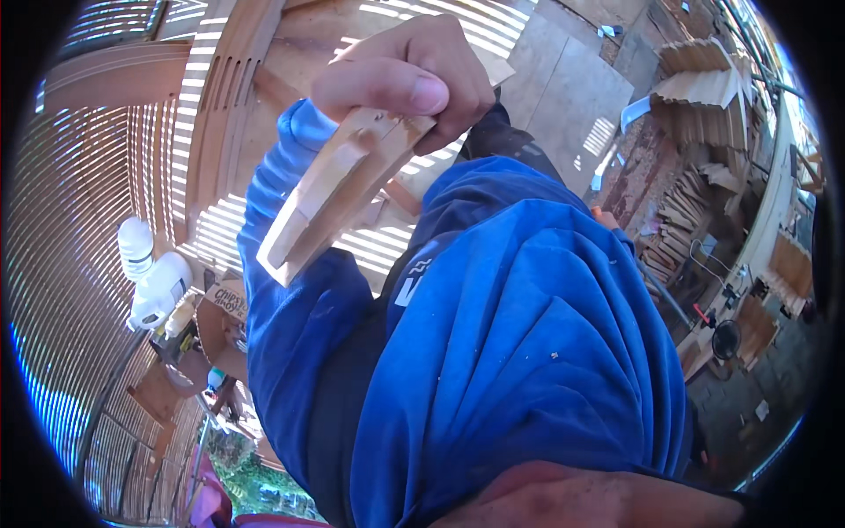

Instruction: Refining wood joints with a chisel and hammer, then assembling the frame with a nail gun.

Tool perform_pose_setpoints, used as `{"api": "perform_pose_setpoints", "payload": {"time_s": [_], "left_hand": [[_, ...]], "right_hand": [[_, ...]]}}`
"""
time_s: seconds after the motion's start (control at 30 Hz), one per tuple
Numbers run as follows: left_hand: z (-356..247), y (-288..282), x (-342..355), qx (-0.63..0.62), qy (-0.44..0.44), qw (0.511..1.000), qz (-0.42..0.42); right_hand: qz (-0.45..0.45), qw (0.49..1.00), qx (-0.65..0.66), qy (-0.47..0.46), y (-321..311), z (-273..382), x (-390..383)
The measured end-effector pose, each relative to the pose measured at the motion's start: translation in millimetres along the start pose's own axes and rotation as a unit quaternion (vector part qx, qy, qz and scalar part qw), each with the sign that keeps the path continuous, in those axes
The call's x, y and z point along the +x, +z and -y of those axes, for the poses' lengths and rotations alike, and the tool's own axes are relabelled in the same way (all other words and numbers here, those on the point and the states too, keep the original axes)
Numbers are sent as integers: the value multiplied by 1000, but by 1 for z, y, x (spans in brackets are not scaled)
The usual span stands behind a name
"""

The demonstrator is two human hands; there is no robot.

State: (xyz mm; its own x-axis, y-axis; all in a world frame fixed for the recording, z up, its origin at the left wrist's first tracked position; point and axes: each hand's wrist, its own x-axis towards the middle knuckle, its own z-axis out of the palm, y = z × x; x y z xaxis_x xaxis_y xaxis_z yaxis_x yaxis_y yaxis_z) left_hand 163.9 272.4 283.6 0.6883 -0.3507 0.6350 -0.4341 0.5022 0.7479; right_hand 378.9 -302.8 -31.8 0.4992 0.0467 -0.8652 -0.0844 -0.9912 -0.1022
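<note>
My left hand [409, 77] is raised at the top middle, its fingers curled round the far end of a pale wooden piece [299, 231] and its thumb pressed on top. The piece is long and flat-sided, with a raised strip along one face, and it slants down toward the lower left in front of my blue sleeve [304, 132]. What it is for cannot be made out. At the right side of my blue top, a small skin-toned patch that looks like part of my right hand [606, 217] shows; its fingers are mostly hidden.
Pale boards [563, 75] lie beyond my legs, striped with sunlight. White plastic jugs [163, 289] and a cardboard box [222, 324] stand at the left. Stacked wood pieces [678, 224] lie at the right, near a long bench edge [764, 233]. A slatted wall [66, 211] curves along the left.
</note>
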Motion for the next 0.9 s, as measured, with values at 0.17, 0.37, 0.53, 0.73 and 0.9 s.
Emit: {"api": "perform_pose_setpoints", "payload": {"time_s": [0.17, 0.37, 0.53, 0.73, 0.9], "left_hand": [[20, -14, 22, 18, -29, 987, -160], [36, -63, 9, 31, 142, 983, 107], [37, -63, 2, 19, 99, 994, 32], [11, -39, -14, 73, 33, 992, -94], [-25, 13, -42, 161, -17, 956, -245]], "right_hand": [[-56, 995, 39, -73, 43, -154, 51], [8, 996, -10, -92, 4, 39, 12], [40, 991, -11, -128, -21, 68, 33], [-28, 947, -90, -308, -65, 177, 25], [8, 822, 96, -561, -99, 379, -155]]}}
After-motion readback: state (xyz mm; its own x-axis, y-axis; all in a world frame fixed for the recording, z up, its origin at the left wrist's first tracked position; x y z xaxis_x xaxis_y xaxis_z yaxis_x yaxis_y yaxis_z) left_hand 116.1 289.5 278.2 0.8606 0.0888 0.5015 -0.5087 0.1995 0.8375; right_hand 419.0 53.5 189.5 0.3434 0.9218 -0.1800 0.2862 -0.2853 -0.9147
